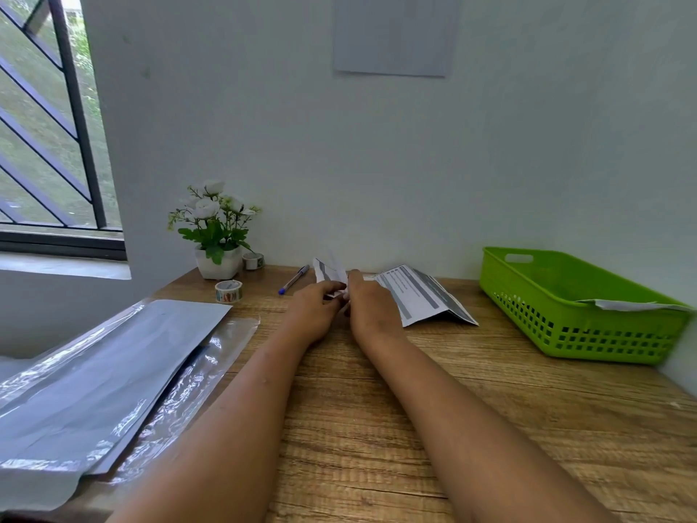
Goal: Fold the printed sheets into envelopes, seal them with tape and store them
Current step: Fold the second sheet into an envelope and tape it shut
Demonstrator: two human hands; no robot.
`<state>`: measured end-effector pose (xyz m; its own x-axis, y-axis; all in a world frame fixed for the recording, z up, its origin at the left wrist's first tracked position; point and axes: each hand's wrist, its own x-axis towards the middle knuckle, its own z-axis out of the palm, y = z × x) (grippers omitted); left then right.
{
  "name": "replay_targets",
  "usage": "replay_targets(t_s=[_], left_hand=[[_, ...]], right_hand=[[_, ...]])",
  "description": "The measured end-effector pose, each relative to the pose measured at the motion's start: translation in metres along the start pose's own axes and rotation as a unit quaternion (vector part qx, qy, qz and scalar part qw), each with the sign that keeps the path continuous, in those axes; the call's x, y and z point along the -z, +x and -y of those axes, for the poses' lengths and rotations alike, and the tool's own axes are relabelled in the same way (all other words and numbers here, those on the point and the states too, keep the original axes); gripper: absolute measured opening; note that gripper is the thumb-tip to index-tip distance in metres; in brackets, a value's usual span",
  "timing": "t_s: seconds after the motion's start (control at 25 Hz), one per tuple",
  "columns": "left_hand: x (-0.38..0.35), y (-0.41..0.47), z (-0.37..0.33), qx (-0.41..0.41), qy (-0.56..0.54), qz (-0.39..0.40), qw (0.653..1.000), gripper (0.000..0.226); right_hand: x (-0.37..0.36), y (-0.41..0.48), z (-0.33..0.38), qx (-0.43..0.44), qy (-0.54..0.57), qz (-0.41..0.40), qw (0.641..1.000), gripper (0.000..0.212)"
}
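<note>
- Your left hand (315,309) and right hand (371,305) pinch the printed sheet (422,296) at its left end.
- Its long axis trails right toward the green basket (581,318); your right hand is nearer.

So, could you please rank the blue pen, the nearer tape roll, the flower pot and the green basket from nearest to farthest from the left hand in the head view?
1. Blue pen, just beyond and left of the left hand.
2. Nearer tape roll, further left.
3. Flower pot, back left by the wall.
4. Green basket, far right.
</note>
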<state>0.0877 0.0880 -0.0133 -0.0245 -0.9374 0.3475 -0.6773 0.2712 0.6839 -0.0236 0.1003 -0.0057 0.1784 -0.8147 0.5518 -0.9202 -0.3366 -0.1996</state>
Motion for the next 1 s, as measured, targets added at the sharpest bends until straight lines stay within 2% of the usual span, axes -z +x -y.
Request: replay_targets(t_s=[0.16,0.28,0.36,0.48,0.56,0.72,0.84,1.0], left_hand=[[-0.003,0.004,0.006,0.009,0.031,-0.007,0.999,0.035],[-0.005,0.007,0.006,0.026,0.079,-0.006,0.997,0.042],[-0.005,0.01,0.007,0.051,0.135,0.021,0.989,0.049],[-0.003,0.009,0.007,0.071,0.187,0.038,0.979,0.052],[-0.002,0.005,0.005,0.071,0.163,0.021,0.984,0.049],[0.002,-0.002,0.006,0.093,0.107,0.004,0.99,0.041],[0.008,-0.008,0.006,0.091,0.071,-0.01,0.993,0.036],[0.018,-0.022,0.0,0.108,-0.069,-0.088,0.988,0.017]], right_hand=[[0.005,0.0,-0.004,-0.021,0.009,-0.004,1.0,0.027],[0.012,0.002,-0.012,-0.062,0.058,0.001,0.996,0.026],[0.024,0.005,-0.018,-0.09,0.141,0.002,0.986,0.019],[0.053,-0.001,-0.026,-0.13,0.308,0.041,0.941,0.009],[0.074,-0.012,-0.034,-0.138,0.37,0.087,0.914,0.011],[0.111,-0.044,-0.056,-0.137,0.405,0.098,0.899,0.039],[0.131,-0.071,-0.081,-0.153,0.436,0.118,0.879,0.043],[0.146,-0.093,-0.105,-0.206,0.496,0.156,0.829,0.046]])
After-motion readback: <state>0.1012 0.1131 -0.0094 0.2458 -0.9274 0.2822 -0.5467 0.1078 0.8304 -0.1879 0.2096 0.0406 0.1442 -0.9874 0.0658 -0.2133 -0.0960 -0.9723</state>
